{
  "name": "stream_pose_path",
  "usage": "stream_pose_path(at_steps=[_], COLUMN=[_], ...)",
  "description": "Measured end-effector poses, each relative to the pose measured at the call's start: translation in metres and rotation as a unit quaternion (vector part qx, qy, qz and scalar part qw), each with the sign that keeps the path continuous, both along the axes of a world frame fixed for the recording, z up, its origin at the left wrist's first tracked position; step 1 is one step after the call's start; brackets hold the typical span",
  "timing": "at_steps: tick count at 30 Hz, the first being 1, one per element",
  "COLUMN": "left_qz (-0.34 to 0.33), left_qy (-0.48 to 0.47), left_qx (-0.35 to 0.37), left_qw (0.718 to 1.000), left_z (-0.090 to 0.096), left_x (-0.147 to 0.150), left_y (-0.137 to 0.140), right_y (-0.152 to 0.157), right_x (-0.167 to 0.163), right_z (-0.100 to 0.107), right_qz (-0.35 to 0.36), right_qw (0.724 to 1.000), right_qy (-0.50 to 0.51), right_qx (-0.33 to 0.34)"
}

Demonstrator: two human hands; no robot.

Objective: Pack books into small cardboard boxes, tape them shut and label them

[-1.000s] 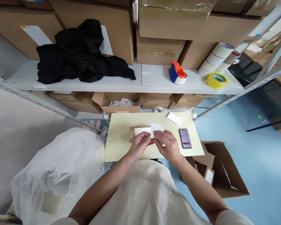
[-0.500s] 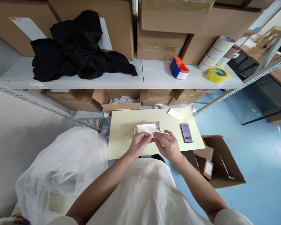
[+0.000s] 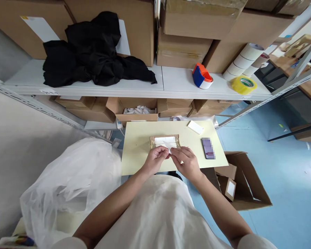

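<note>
A small white paper slip (image 3: 169,145) is pinched between my two hands, above the near edge of the pale yellow table (image 3: 137,138). My left hand (image 3: 155,159) has its thumb and fingers closed on the slip's left side. From the right, my right hand (image 3: 187,162) grips it with bent fingers. Just behind the hands lies a taped cardboard box (image 3: 152,141) bearing a white label (image 3: 165,139); the hands hide its front part. A phone (image 3: 208,148) with a lit screen rests to the right, and a thin white block (image 3: 195,127) sits at the back right.
Above the table runs a shelf (image 3: 134,90) with black cloth (image 3: 93,58), a tape dispenser (image 3: 202,76) and yellow tape (image 3: 243,84). An open carton (image 3: 248,180) holding small boxes stands on the floor at right. A translucent plastic bag (image 3: 67,180) bulges at left.
The view has shifted slightly, so the shelf and table appear a little further right. Both hands keep hold of the paper slip, with the right fingers slightly more bent.
</note>
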State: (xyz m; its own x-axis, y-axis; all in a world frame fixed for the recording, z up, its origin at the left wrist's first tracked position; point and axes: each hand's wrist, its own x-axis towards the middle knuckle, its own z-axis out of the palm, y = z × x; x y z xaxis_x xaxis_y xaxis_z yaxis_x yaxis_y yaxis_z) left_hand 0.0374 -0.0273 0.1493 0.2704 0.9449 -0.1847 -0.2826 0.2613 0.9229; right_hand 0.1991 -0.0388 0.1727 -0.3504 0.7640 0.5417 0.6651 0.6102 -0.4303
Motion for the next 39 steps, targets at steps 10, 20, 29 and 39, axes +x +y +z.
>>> stream_pose_path(at_steps=[10, 20, 29, 39], left_qz=[0.002, -0.057, -0.053, -0.011], left_qy=[0.095, 0.207, 0.162, 0.279], left_qx=[0.148, 0.237, 0.169, 0.13], left_qw=[0.984, 0.948, 0.971, 0.951], left_z=[0.002, 0.014, 0.002, 0.0], left_x=[-0.005, -0.012, -0.024, -0.064], left_y=[-0.005, -0.008, 0.003, 0.046], right_y=[-0.005, -0.003, 0.009, 0.033], right_x=[-0.011, -0.006, 0.002, 0.027], right_z=[0.011, 0.002, -0.008, -0.017], right_qz=[-0.002, 0.01, 0.034, -0.018], right_qw=[0.977, 0.94, 0.884, 0.851], right_qy=[0.144, 0.198, 0.279, 0.341], right_qx=[-0.158, -0.276, -0.373, -0.399])
